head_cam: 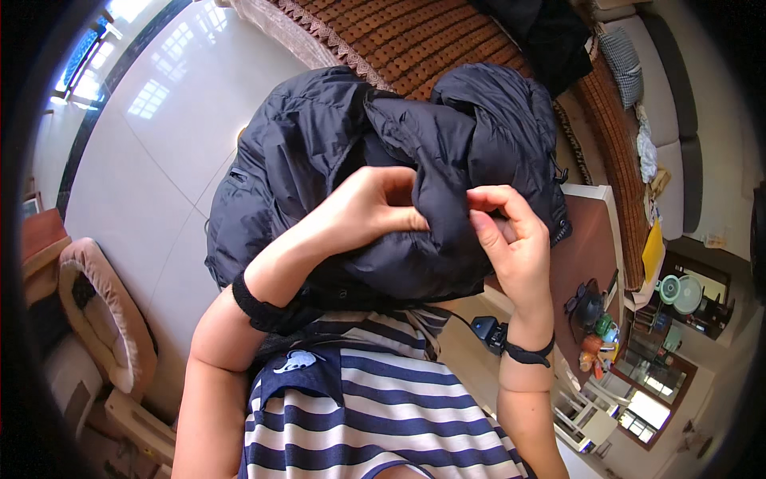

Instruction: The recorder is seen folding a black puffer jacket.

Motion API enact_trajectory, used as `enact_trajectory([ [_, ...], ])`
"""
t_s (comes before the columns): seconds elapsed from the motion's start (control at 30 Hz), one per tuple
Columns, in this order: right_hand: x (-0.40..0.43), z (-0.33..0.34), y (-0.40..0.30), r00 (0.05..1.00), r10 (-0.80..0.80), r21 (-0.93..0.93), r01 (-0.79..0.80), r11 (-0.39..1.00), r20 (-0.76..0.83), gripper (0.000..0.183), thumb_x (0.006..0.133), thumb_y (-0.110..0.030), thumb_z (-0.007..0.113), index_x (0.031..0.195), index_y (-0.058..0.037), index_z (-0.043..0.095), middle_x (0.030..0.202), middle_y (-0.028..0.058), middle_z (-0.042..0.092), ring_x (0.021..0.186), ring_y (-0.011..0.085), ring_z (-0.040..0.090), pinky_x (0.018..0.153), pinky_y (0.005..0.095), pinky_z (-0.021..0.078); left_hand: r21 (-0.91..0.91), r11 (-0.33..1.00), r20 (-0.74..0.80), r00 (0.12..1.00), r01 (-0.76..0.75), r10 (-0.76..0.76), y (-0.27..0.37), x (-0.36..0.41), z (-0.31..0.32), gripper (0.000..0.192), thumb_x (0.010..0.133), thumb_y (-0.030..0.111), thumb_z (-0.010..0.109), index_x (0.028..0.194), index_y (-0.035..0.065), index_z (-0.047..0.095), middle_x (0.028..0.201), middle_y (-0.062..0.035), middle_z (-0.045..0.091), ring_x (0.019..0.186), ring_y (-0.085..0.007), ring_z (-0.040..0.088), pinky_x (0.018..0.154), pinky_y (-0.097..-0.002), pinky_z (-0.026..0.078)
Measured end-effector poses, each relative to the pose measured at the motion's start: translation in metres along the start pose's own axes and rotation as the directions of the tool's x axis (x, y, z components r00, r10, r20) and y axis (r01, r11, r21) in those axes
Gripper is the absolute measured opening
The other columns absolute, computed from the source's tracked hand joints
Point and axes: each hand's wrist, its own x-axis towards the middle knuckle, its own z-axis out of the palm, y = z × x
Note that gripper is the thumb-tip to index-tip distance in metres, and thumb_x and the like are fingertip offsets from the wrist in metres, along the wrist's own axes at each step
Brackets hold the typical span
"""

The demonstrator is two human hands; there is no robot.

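A dark padded jacket [299, 132] lies bunched over my lap. My left hand [383, 206] grips a fold of it near the middle, with the thumb in front and the fingers partly hidden behind the cloth. Just to the right, my right hand [511, 233] pinches the other side of the same fold between thumb and fingertips. Each wrist wears a black band, and a small dark device hangs by the right one. A snap and a cord toggle show on the jacket's right edge.
Beyond the jacket is a brown woven seat cover [419, 36] with another dark garment [538, 36] on it. At right stands a brown-topped table [583, 239] with small items. A cushioned pet bed [108, 317] sits on the tiled floor [173, 120] at left.
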Motion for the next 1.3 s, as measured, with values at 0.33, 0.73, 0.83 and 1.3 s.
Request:
enact_trajectory([
  [0.33,0.003,0.002,0.000,0.954,-0.296,-0.407,0.290,0.866,0.051,0.024,0.072,0.003,0.063,0.094,0.0001,0.055,0.088,0.0145,0.055,0.081,0.0329,0.053,0.072,0.0375,0.0445,0.172,0.985,-0.223,0.973,-0.026,0.065,0.020,-0.002,0.013,0.025,0.086,0.023,0.063,0.088,-0.0024,0.062,0.072,0.0035,0.056,0.070,-0.0030,0.048,0.063,-0.0193,0.041],
  [0.73,0.004,-0.004,-0.009,0.975,-0.220,-0.211,0.215,0.954,-0.002,0.011,0.075,-0.002,0.067,0.076,0.0009,0.057,0.072,0.0068,0.052,0.063,0.0173,0.052,0.057,0.0260,0.0414,0.428,0.893,-0.349,0.937,0.143,0.017,0.030,-0.010,0.002,0.041,0.089,0.039,0.057,0.068,0.0041,0.051,0.061,0.0057,0.041,0.060,-0.0028,0.041,0.053,-0.0209,0.036],
  [0.83,0.002,0.001,-0.013,0.959,-0.266,-0.197,0.280,0.940,0.092,0.012,0.073,0.001,0.069,0.079,0.0004,0.058,0.079,0.0079,0.057,0.069,0.0187,0.056,0.062,0.0268,0.0453,0.481,0.847,-0.243,0.963,0.226,-0.119,0.040,-0.016,0.004,0.033,0.085,0.031,0.064,0.072,0.0020,0.055,0.064,0.0076,0.043,0.063,-0.0014,0.039,0.053,-0.0198,0.034],
  [1.3,0.000,-0.006,-0.008,0.956,-0.254,-0.246,0.284,0.927,0.145,0.014,0.073,0.006,0.062,0.084,-0.0014,0.059,0.079,0.0095,0.057,0.070,0.0236,0.057,0.064,0.0307,0.0463,-0.033,0.998,-0.183,0.982,-0.051,0.044,0.028,0.002,0.013,0.015,0.088,0.014,0.060,0.095,0.0006,0.060,0.093,0.0036,0.060,0.083,-0.0015,0.051,0.072,-0.0176,0.044],
])
